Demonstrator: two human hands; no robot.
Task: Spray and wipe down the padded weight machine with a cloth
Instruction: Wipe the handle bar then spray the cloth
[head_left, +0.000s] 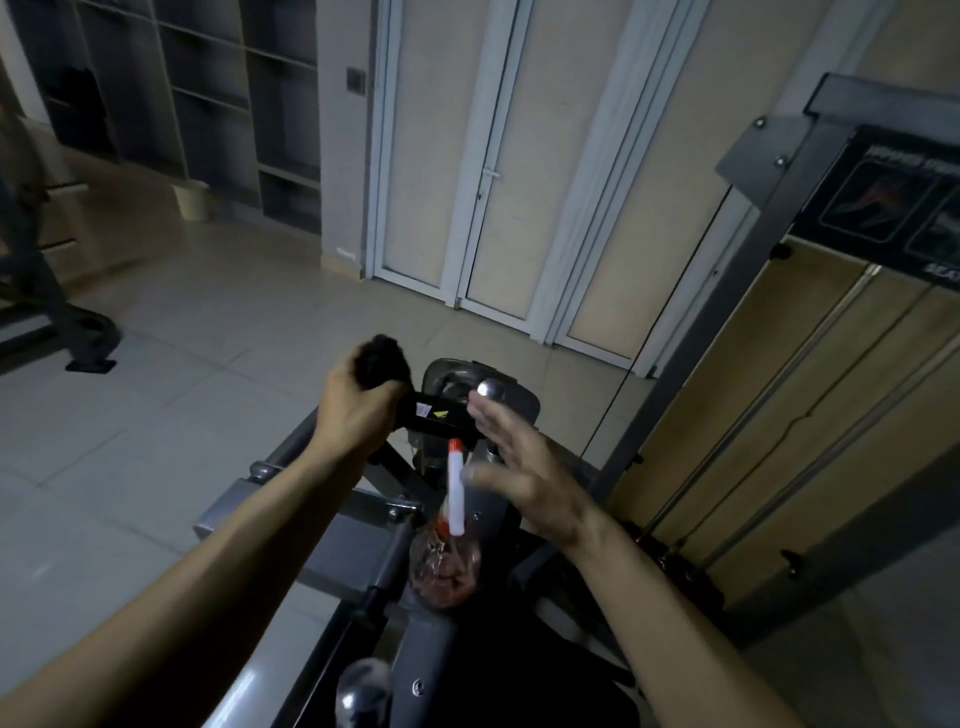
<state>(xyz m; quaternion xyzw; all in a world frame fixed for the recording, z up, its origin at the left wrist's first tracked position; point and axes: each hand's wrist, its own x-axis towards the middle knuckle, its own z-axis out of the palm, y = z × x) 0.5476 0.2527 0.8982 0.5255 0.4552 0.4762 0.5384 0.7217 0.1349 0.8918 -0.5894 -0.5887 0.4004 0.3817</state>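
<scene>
A cloth is being clenched in the left grip at the machine's far end. The right grip is being held open beside the bottle (standing on the machine). Firm, overlapping strokes are being advised.

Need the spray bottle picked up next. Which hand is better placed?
Right. The right hand is open, with its fingers spread just beside the spray bottle. The left hand is occupied: it grips the black cloth further up the weight machine.
</scene>
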